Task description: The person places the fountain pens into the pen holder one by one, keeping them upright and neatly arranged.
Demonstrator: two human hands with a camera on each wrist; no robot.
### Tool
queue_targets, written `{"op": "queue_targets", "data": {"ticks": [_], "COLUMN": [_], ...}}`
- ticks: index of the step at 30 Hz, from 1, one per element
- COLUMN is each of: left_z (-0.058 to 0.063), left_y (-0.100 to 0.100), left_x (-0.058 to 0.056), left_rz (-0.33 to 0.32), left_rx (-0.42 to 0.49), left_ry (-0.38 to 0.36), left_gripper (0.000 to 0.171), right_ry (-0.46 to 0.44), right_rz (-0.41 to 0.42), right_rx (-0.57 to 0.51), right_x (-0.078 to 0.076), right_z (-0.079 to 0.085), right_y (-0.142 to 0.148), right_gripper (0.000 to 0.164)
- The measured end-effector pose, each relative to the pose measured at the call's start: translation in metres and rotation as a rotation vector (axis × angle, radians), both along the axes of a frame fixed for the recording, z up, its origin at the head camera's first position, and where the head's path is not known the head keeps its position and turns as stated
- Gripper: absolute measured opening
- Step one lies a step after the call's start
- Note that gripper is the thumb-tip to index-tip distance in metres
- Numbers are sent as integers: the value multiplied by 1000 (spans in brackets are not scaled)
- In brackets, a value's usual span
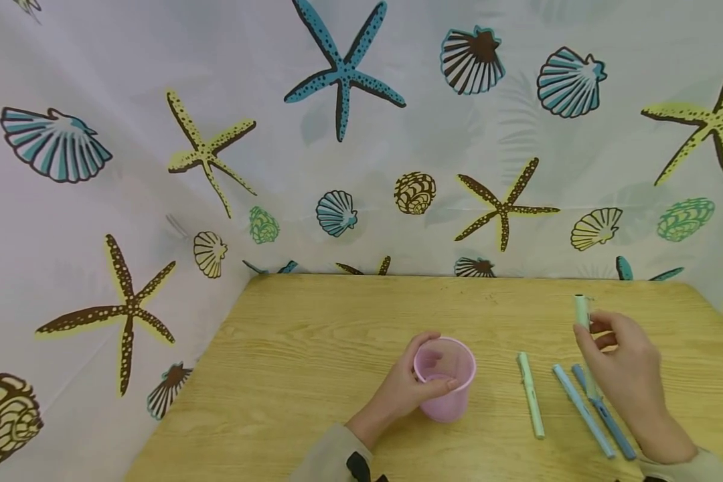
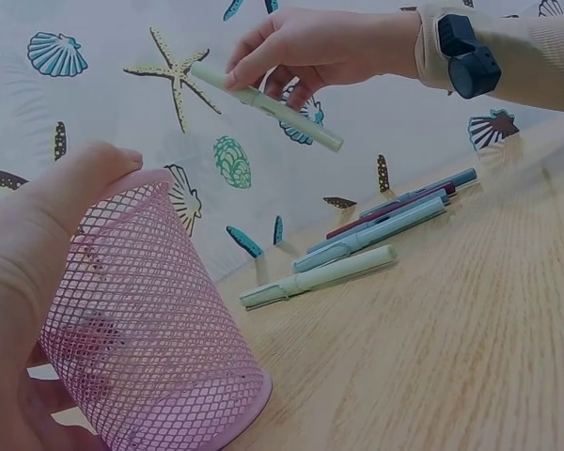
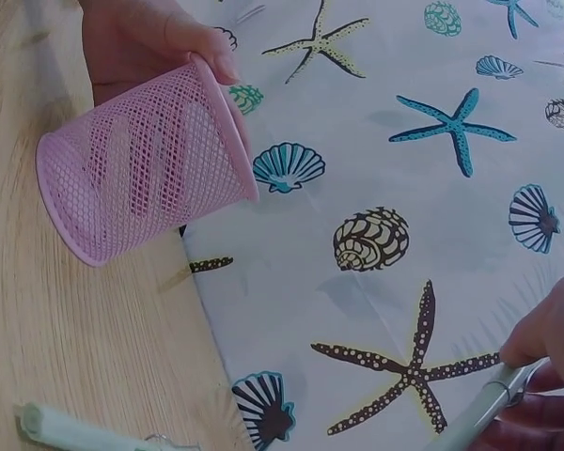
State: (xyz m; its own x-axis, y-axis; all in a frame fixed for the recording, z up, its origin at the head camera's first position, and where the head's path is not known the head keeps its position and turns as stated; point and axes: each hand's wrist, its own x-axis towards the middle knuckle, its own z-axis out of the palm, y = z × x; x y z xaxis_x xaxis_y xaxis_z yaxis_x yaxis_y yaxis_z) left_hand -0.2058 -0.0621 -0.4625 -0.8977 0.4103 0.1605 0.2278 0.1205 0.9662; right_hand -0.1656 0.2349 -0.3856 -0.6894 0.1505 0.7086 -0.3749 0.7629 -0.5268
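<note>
1. The left hand [image 1: 400,391] is curled round a pink mesh pen cup [image 1: 448,406], thumb at the near side of the rim and fingers at the far side.
2. The cup's mouth faces up; its inner wall and floor show through the opening. Whether its base touches the wooden table [image 1: 331,348] I cannot tell.
3. Right of the cup, a light green pen [image 1: 531,396] lies on the table, its clip end pointing away from the person, its long axis slanting slightly.
4. Next, a light blue pen [image 1: 583,411] and a dark blue pen [image 1: 605,415] lie side by side, far ends angled leftward. The left wrist view also shows a dark red pen [image 2: 346,226] among them.
5. Farthest right, the right hand [image 1: 629,361] pinches a second light green pen [image 1: 582,313] between thumb and fingers, above the table. In the head view its long axis runs nearly vertical, upper end leaning left.
</note>
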Motion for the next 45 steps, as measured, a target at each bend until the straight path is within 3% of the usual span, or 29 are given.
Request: {"op": "queue_targets", "data": {"ticks": [10, 30, 38, 45], "left_z": [1, 0, 0, 1], "left_y": [-1, 1, 1, 1], "left_x": [0, 2, 4, 4], "left_rz": [-21, -24, -10, 3], "left_rx": [7, 61, 31, 18], "left_ry": [-16, -15, -27, -10], "left_gripper": [70, 70, 69, 68], "right_ry": [130, 203, 192, 239], "right_rz": [127, 290, 361, 427], "right_rx": [-25, -121, -174, -225], "right_x": [-3, -13, -14, -18], "right_z": [4, 11, 11, 12], "right_y": [-25, -67, -85, -97], "right_gripper": [28, 35, 33, 30]}}
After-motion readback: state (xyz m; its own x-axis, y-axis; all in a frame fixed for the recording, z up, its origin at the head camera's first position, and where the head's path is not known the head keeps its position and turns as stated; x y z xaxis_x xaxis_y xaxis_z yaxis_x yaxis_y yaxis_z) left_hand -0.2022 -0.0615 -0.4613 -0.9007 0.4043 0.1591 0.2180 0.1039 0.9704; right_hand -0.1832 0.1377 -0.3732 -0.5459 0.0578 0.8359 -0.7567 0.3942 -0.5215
